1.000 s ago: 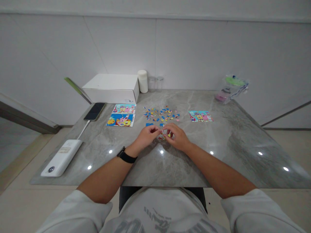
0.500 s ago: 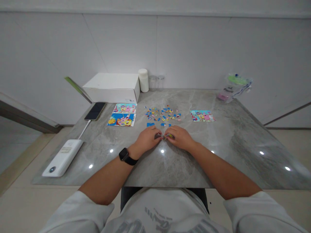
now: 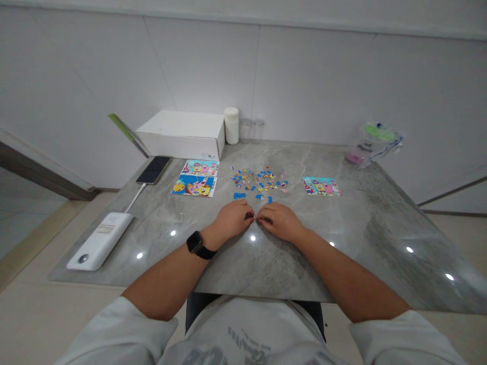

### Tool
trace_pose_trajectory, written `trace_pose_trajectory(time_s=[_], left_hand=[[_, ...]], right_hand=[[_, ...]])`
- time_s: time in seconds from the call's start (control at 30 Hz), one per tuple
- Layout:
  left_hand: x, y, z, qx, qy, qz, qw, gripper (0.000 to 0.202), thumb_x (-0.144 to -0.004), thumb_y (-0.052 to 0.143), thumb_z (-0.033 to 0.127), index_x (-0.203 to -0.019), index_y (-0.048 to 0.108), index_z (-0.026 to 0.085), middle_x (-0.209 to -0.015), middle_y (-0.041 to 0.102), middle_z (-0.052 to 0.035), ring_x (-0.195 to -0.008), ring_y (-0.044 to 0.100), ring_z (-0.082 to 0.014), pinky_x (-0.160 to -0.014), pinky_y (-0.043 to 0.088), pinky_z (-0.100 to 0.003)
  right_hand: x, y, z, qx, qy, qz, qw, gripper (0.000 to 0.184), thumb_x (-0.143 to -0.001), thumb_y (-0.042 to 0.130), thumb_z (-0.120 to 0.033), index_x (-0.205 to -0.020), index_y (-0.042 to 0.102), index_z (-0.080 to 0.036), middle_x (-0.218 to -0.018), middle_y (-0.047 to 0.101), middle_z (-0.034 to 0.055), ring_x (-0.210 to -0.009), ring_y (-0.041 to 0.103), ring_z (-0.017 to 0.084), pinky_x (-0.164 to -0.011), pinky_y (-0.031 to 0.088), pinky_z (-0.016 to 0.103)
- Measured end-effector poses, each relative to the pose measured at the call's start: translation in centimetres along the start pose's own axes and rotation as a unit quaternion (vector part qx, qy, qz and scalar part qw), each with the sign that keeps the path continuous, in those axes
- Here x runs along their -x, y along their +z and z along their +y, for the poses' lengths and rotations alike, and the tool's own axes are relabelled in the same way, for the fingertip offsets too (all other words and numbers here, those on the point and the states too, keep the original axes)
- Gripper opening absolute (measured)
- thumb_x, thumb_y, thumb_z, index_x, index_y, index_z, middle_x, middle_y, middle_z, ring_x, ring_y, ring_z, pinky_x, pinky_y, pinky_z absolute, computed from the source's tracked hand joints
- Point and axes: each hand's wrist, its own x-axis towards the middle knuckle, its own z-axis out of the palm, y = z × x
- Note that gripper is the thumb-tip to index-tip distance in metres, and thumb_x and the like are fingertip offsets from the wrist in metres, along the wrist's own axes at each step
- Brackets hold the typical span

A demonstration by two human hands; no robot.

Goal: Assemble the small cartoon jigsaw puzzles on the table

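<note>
My left hand (image 3: 231, 220) and my right hand (image 3: 279, 221) rest knuckles-up on the grey marble table (image 3: 353, 233), fingertips meeting over a small cluster of joined puzzle pieces (image 3: 258, 218). Both hands have curled fingers pinched on those pieces. A black watch (image 3: 197, 244) sits on my left wrist. Beyond the hands lies a scatter of loose puzzle pieces (image 3: 258, 179), mostly blue and yellow. A small blue joined bit (image 3: 239, 195) lies just past my left hand.
Two cartoon picture cards (image 3: 197, 178) lie at the left and one picture card (image 3: 322, 186) at the right. A phone (image 3: 153, 169), cabled to a white power bank (image 3: 100, 246), a white box (image 3: 184, 134), a white jar (image 3: 231, 125) and a plastic bag (image 3: 374, 143) ring the table.
Both hands have lowered from a raised pinch onto the table and now press the pieces together there. The view has shifted slightly left.
</note>
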Motion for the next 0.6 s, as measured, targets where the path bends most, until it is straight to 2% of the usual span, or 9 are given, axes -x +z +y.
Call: trace_pose_trajectory(time_s=[0.4,0.6], left_hand=[[0.06,-0.49,0.16,-0.034,-0.007,-0.011,0.999,0.019,-0.097,0.064,0.028,-0.103,0.081,0.024,-0.104,0.072,-0.0075,-0.101,0.068,-0.0239,-0.090,0.054,-0.034],[0.05,-0.57,0.11,-0.032,-0.010,-0.012,0.999,0.018,-0.097,0.066,0.029,-0.103,0.081,0.024,-0.104,0.073,-0.0078,-0.101,0.069,-0.0245,-0.091,0.055,-0.034]], right_hand=[[-0.33,0.21,-0.31,0.027,0.012,-0.045,0.999,0.014,-0.099,0.067,-0.020,-0.105,0.080,-0.022,-0.102,0.077,0.0072,-0.100,0.068,0.023,-0.091,0.050,0.036],[-0.42,0.04,-0.65,0.044,0.018,-0.053,0.997,0.015,-0.099,0.067,-0.020,-0.104,0.081,-0.021,-0.101,0.076,0.0079,-0.098,0.067,0.023,-0.089,0.050,0.035]])
